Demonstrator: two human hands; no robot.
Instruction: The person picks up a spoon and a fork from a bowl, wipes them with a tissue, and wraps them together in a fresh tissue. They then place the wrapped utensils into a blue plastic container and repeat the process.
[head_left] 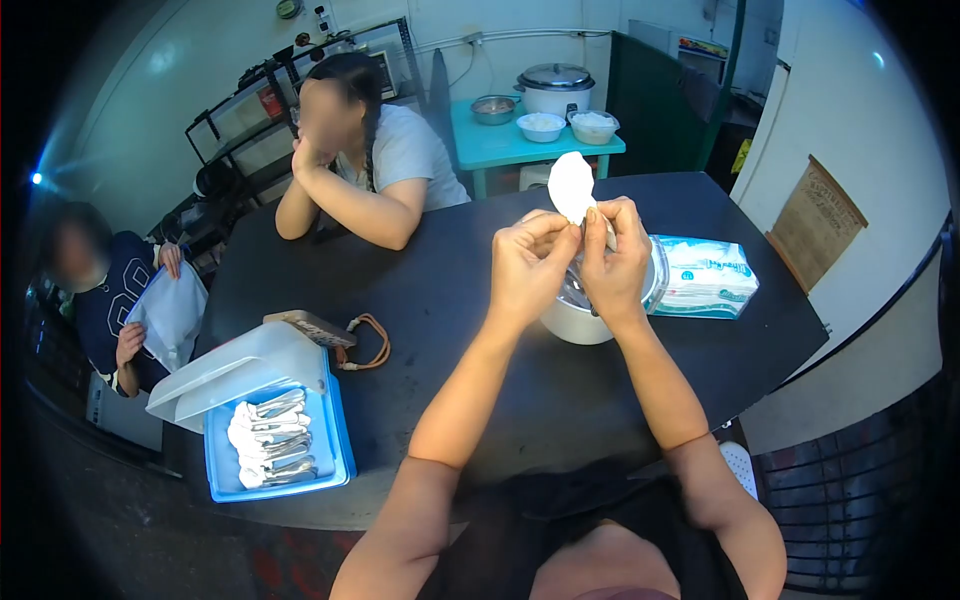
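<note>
My left hand (528, 265) and my right hand (617, 262) are raised close together over the table. Both pinch the lower, narrow end of a white paper napkin (572, 185), whose rounded top stands up above my fingertips. It looks wrapped around something, but what is inside is hidden. Directly beneath my hands is a round white container (580, 326) with shiny metal in it, partly covered by my hands. A blue and white tissue pack (703, 277) lies just right of it.
On the black table (430, 370), a blue box (345, 470) with a tilted clear lid (240, 365) holds several napkin-wrapped utensils (275, 440). A phone-like object (308, 327) with a strap lies behind. One person (400, 160) leans on the table; another (125, 300) holds a pale bag.
</note>
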